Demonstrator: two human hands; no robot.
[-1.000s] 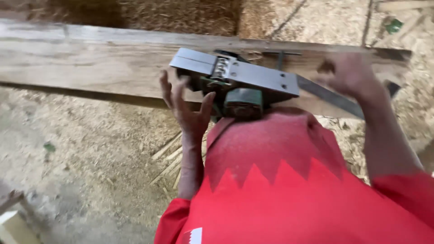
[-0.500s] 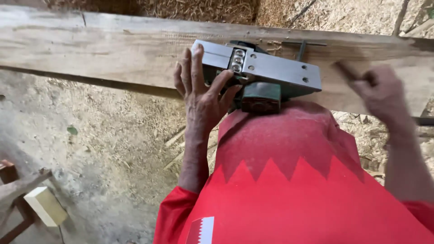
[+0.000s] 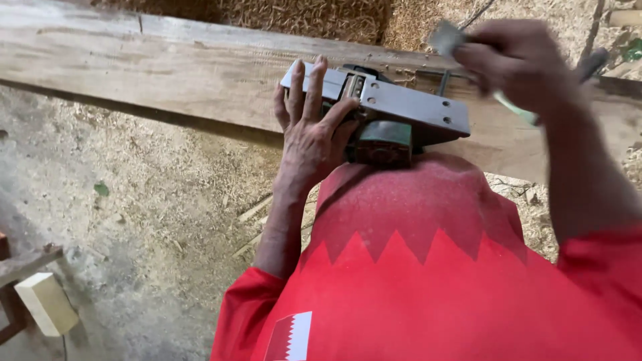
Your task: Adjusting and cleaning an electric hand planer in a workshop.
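1. The electric planer (image 3: 394,117) lies upside down on the long wooden plank (image 3: 167,67), its grey sole plate facing up.
2. The left hand (image 3: 311,130) presses flat on it, fingers spread, gripping nothing.
3. The right hand (image 3: 515,63) is clamped on a blurred green-handled tool (image 3: 518,107) just above the planer; the work looks unfinished.
4. Sawdust covers the floor (image 3: 134,220); no containers show.

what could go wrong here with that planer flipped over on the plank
The left hand lies flat on the upturned electric planer, fingers close to the cutter slot. The planer leans between the plank and the person's belly, so it could slip. The right hand moves a blurred tool above it.
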